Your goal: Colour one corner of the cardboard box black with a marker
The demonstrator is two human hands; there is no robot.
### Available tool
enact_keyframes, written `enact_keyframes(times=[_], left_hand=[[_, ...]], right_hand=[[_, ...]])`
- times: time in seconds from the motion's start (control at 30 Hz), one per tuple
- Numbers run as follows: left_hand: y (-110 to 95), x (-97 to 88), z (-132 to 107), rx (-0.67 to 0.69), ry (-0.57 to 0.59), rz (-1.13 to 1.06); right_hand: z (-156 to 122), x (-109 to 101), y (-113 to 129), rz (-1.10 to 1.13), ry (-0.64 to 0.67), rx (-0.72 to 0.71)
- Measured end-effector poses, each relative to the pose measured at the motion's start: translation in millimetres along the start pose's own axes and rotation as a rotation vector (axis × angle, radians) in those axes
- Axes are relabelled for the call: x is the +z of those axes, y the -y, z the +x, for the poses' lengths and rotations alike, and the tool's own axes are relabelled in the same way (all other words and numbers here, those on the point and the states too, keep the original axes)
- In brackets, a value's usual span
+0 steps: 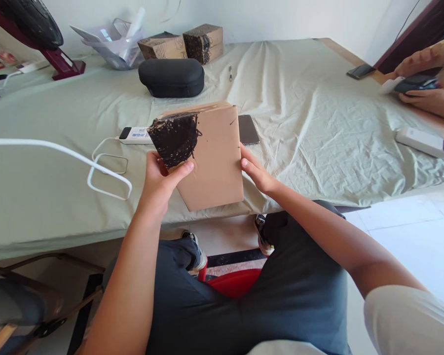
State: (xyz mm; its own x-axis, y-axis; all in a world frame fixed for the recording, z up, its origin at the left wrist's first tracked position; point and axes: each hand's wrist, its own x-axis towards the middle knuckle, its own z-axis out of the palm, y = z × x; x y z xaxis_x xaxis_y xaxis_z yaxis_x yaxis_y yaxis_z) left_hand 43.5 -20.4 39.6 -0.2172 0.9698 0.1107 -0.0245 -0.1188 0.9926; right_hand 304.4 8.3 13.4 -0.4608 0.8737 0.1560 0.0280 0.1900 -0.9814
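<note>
A brown cardboard box (218,170) is tilted up over the table's near edge, between my hands. Black scribbled or painted marking (175,138) covers its upper left corner, with loose strokes at the rim. My left hand (159,180) grips the left side, thumb lying on the front face and fingers behind. Against the right edge, my right hand (257,170) holds the box, its fingers partly hidden. Behind the box show a dark flat slab (249,129) and a white device with a black end (136,134), both partly covered.
On the cloth-covered table (299,113) stand a black zip case (171,78), two black-marked cartons (203,42), a plastic basket (120,52) and a fan (55,49). A white cable (59,148) loops at left. Another person's hands (429,88) hold a dark object at right.
</note>
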Motion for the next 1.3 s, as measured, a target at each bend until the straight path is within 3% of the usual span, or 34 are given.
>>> enact_keyframes(times=[0.13,0.8,0.93,1.13,1.3], left_hand=[[6,-0.5,1,0.052,-0.029,0.043],[7,-1.3,2,0.137,0.058,0.041],[7,-1.3,2,0.220,0.071,0.037],[10,-4.5,5,0.438,0.209,0.011],[13,-10.9,5,0.500,0.325,-0.066]], right_hand=[[0,0,-3,0.012,0.040,-0.087],[2,-2,-10,0.013,0.063,-0.111],[4,-3,-19,0.035,0.056,-0.141],[11,-15,-31,-0.184,-0.025,-0.289],[13,-24,-34,-0.315,-0.045,-0.350]])
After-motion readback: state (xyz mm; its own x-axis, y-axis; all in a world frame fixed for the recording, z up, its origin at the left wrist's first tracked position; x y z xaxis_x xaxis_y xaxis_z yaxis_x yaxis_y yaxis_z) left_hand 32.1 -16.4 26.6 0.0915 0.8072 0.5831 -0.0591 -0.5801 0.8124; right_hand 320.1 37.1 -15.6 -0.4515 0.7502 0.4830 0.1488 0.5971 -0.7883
